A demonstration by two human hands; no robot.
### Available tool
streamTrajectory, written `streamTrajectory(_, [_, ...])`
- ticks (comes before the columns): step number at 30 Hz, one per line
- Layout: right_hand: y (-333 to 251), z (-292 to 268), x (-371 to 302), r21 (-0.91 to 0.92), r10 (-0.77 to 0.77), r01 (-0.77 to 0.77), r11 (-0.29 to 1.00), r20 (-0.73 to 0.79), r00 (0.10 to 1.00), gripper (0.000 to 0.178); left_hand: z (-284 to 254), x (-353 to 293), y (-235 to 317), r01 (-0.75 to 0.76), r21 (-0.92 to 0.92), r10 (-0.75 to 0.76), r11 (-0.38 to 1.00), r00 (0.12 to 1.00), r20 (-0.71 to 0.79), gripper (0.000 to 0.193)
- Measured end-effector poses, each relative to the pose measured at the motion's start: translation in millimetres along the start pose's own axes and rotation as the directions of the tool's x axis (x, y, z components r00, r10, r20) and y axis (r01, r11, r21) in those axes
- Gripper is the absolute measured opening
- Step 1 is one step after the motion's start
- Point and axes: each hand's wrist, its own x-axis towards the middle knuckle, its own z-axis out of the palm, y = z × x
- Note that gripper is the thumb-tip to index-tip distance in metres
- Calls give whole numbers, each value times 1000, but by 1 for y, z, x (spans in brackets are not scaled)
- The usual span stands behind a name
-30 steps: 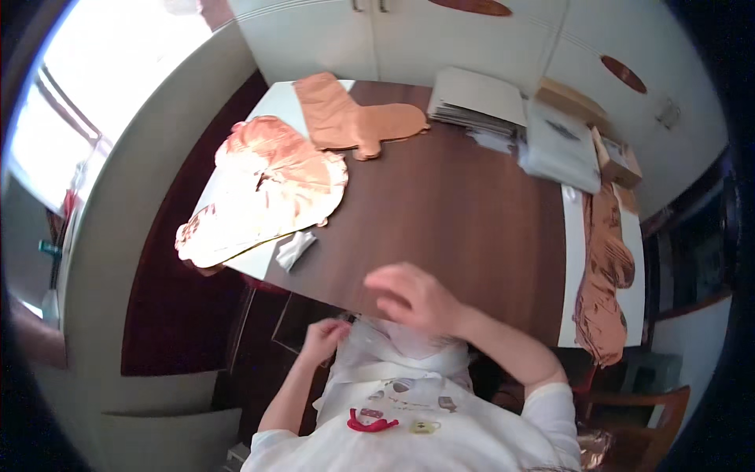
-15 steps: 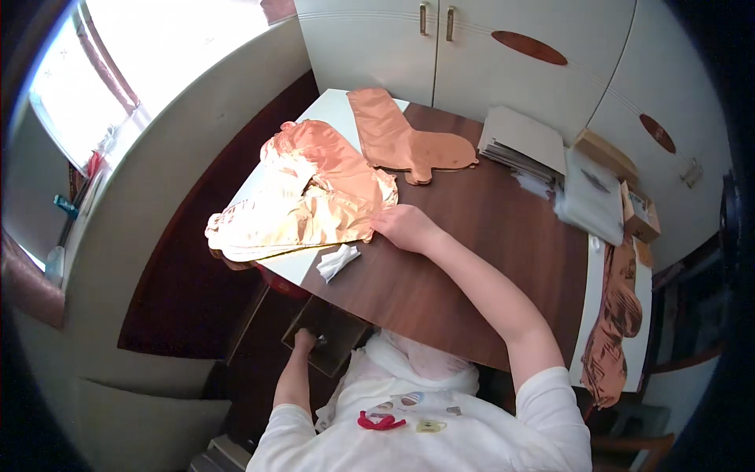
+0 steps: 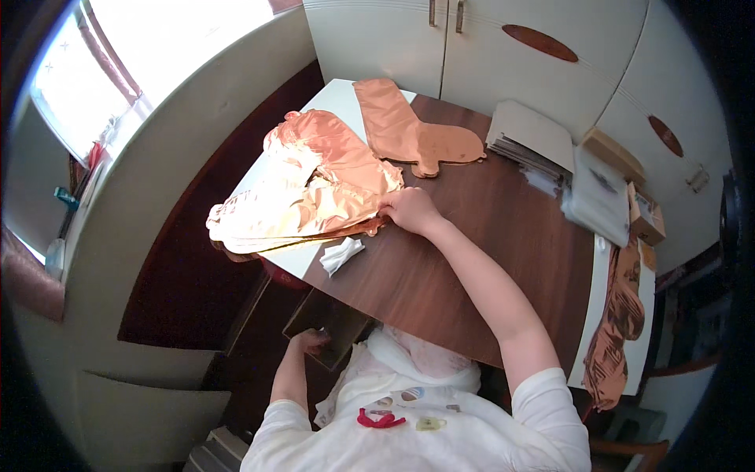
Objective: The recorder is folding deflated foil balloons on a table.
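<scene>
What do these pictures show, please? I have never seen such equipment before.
There is no machine: a person works bare-handed. The camera is the left one of two fisheyes worn on the head, looking down, so edges bend. On the table lie a shiny copper-coloured foil pile, a duller pile behind it and a long foil piece at the right, perhaps uninflated balloons. A crumpled white tissue lies nearby. The right hand pinches the shiny pile's edge; the left hand is off the table, its grip unclear.

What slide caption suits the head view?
Right hand pinching shiny copper-coloured foil pieces on a brown-and-white table, left hand beside its near edge.
</scene>
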Motion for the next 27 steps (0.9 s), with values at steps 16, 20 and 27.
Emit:
streamTrajectory(16, [-9, 6, 6, 158, 139, -130, 979, -50, 989, 25, -10, -59, 57, -487, 743, 817, 459, -98, -569, 19])
streamTrajectory(20, [-2, 0, -3, 156, 158, -142, 977, -91, 983, 19, 84, -156, 140, -687, 720, 870, -92, -407, -278, 22])
streamTrajectory(27, [-9, 20, -7, 155, -50, 149, 977, -510, 859, 16, 197, -189, 228, -207, 804, 830, -557, -151, 536, 45])
